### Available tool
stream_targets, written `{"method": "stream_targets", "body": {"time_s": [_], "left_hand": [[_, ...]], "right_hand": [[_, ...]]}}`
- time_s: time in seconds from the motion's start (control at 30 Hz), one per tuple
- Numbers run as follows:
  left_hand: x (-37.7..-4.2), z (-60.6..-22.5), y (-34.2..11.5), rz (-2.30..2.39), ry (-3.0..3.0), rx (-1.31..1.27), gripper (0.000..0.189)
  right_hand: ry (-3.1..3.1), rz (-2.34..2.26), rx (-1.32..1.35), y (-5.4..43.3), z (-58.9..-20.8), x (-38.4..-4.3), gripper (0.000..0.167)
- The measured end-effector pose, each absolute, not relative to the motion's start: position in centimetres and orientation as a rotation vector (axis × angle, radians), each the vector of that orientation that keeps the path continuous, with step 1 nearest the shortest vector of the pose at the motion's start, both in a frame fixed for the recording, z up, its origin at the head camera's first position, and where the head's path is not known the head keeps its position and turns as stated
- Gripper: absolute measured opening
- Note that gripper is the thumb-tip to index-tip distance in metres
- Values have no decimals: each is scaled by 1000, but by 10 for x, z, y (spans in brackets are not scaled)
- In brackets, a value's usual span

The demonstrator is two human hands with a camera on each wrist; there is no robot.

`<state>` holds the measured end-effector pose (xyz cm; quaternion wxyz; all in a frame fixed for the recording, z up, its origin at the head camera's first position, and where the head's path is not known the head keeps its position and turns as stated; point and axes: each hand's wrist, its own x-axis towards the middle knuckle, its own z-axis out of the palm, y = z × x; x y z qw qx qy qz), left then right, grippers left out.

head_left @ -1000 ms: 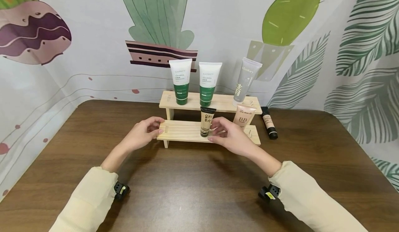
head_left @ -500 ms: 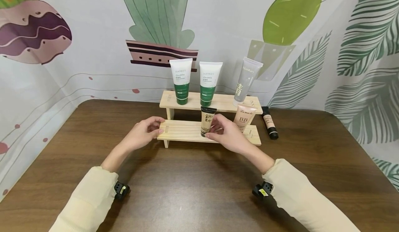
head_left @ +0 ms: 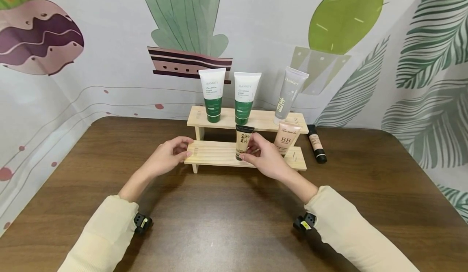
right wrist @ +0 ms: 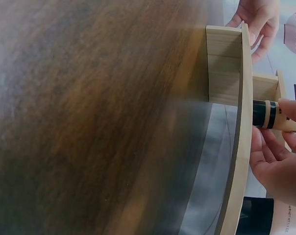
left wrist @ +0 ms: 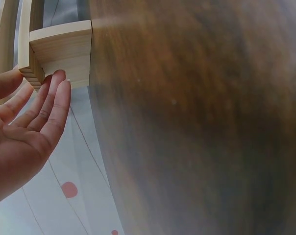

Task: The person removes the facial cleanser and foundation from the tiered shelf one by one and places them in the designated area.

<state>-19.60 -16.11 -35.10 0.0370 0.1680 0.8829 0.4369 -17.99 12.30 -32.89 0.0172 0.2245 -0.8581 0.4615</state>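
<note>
A two-tier wooden display stand [head_left: 215, 152] sits on the table. My left hand [head_left: 166, 156] grips the left end of its lower tier; in the left wrist view the thumb lies on the board's edge and the fingers reach the underside. My right hand [head_left: 268, 160] pinches a small gold cosmetic tube [head_left: 242, 143] near its black cap, which points down onto the lower tier. Thumb and fingers flank that cap [right wrist: 259, 114] in the right wrist view. Right of it, partly behind the hand, a pink BB cream tube [head_left: 287, 136] stands on the same tier.
The upper tier carries two white-and-green tubes [head_left: 213, 95] [head_left: 245, 97] and a grey tube [head_left: 289, 95]. A beige tube with black ends [head_left: 316, 144] lies on the brown table [head_left: 219, 223], right of the stand. A patterned cloth [head_left: 263, 20] hangs behind.
My right hand has shifted slightly left, and its thumb now meets the lower part of the gold tube. The left hand and the stand have stayed in place.
</note>
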Motion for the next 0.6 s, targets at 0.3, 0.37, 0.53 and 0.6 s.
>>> {"method": "stream_targets", "body": {"time_s": [0.3,0.37,0.53,0.6], "left_hand": [[-195,-351,-160,1335,2712,513,29],[-195,-351,-160,1335,2710,512,29],[-195,-350,-161,1335,2709,509,29],[-195,-350,-161,1334,2711,507,29]], "right_hand": [[-2665,1438,686,124,-331,-180,22],[-2668,1442,678,124,-331,-180,22],[-2662,1458,682,124,-331,-179,22],[-2654,1466,694,124,-330,-178,22]]}}
